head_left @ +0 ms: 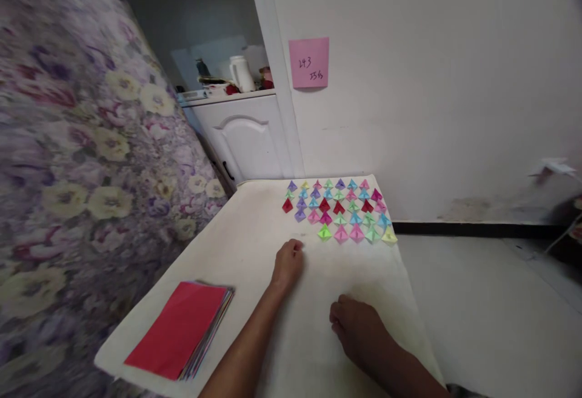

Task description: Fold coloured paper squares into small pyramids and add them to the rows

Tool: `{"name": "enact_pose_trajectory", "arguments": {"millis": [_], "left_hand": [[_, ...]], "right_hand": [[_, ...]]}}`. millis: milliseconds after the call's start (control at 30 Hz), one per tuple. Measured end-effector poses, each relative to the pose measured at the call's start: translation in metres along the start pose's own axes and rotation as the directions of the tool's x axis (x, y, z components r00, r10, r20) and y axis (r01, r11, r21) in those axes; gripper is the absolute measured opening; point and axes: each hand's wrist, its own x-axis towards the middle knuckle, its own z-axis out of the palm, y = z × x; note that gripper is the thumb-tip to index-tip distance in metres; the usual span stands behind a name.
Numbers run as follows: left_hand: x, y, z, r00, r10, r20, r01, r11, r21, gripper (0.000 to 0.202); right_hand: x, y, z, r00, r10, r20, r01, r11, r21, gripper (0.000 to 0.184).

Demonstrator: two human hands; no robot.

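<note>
My left hand [288, 263] rests on the white table [245, 234], fingers curled under into a loose fist, a short way in front of the folded paper shapes. My right hand [359, 328] lies nearer to me on the tabletop, fingers also curled down; nothing shows in either hand. Several small folded paper shapes [339, 210] in red, pink, green, blue and purple sit in rows at the table's far end. A stack of coloured paper sheets [182, 328], red on top, lies at the near left corner.
A floral patterned cloth [82, 161] rises along the table's left side. A pink sticky note [309, 62] hangs on the white wall behind. A white cabinet [240, 137] with a jug [240, 73] on top stands at the back. Pale floor [491, 313] lies to the right.
</note>
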Motion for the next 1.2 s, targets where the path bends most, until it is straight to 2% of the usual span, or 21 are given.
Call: {"name": "enact_pose_trajectory", "arguments": {"millis": [133,233,433,667,800,900,1000,1067,1200], "left_hand": [[-0.029,-0.013,-0.037,0.998,0.026,0.063,-0.029,0.998,0.048,0.014],[-0.055,-0.024,-0.062,0.997,0.031,0.068,-0.036,0.997,0.074,0.015],[-0.093,-0.039,-0.089,0.998,0.043,0.047,-0.05,0.984,0.17,0.015],[-0.11,-0.052,-0.121,0.998,0.061,-0.009,-0.056,0.959,0.279,0.017],[-0.115,-0.066,-0.143,0.995,0.031,-0.099,0.009,0.922,0.388,0.019],[-0.115,-0.081,-0.155,0.993,0.035,-0.111,0.017,0.903,0.43,0.021],[-0.117,-0.098,-0.167,0.993,0.04,-0.109,0.011,0.901,0.433,0.021],[-0.12,-0.109,-0.174,0.988,0.04,-0.147,0.029,0.899,0.437,0.021],[-0.141,-0.118,-0.186,0.983,-0.011,-0.185,0.086,0.912,0.401,0.019]], "right_hand": [[-0.002,-0.002,0.009,1.0,-0.016,0.01,0.017,0.999,-0.039,0.014],[0.0,-0.001,0.016,1.0,-0.017,-0.013,0.017,0.999,-0.041,0.013],[0.005,0.001,0.027,0.998,-0.023,-0.059,0.021,0.999,-0.036,0.014],[0.004,0.003,0.031,0.996,-0.047,-0.082,0.045,0.999,-0.022,0.014],[0.003,0.005,0.034,0.991,-0.071,-0.111,0.073,0.997,0.012,0.013],[0.005,0.007,0.035,0.992,-0.066,-0.109,0.07,0.997,0.041,0.013],[0.008,0.009,0.036,0.995,-0.046,-0.088,0.05,0.997,0.05,0.01],[0.009,0.011,0.037,0.996,-0.046,-0.079,0.05,0.997,0.05,0.009],[0.009,0.014,0.041,0.996,-0.054,-0.064,0.058,0.997,0.058,0.01]]}}
